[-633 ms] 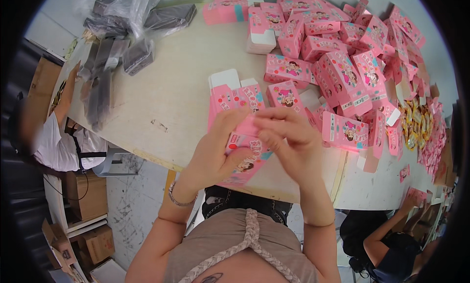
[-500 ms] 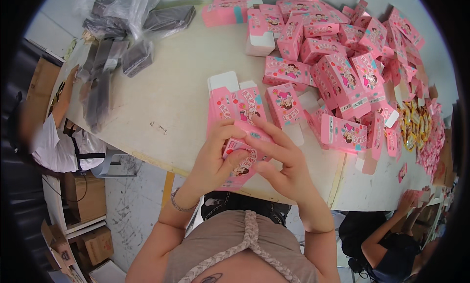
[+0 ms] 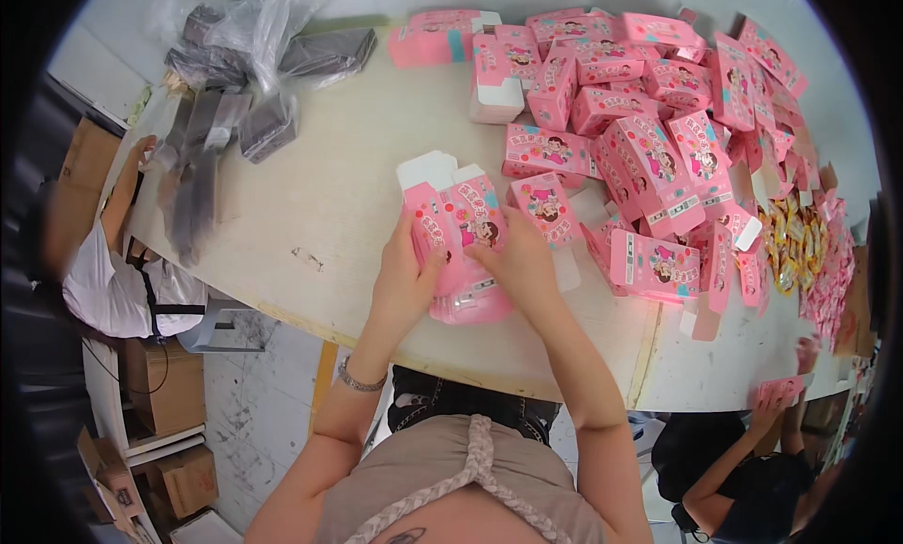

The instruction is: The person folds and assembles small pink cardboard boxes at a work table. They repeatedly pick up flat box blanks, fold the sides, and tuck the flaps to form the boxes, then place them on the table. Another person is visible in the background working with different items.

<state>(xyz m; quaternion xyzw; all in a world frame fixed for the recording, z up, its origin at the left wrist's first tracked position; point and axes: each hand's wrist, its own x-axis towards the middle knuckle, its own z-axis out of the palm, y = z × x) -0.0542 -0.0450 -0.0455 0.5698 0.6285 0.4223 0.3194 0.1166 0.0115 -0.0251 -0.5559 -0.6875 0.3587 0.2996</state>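
Two pink printed cartons, a left one point(image 3: 428, 215) and a right one point(image 3: 480, 210), stand close side by side before me with white end flaps raised at their far ends. My left hand point(image 3: 406, 271) grips the left carton along its outer side. My right hand point(image 3: 519, 252) is closed round the right carton's outer edge, thumb on the printed face. Pink carton surface point(image 3: 470, 306) also shows between my wrists; whether it belongs to these cartons I cannot tell. Just right of my right hand lies another pink carton point(image 3: 546, 205) with a white flap.
A heap of pink cartons point(image 3: 649, 168) fills the table's back right. Yellow packets point(image 3: 795, 243) and pink packets point(image 3: 832, 262) lie beyond it. Dark pieces with clear plastic point(image 3: 273, 121) occupy the back left. One person's arm point(image 3: 122, 196) is at left; another's hands hold a pink carton point(image 3: 781, 391) at lower right.
The carton my hands were pressing near the table edge has left them. Both hands have moved forward onto the flapped cartons. Another carton now shows atop the heap's back.
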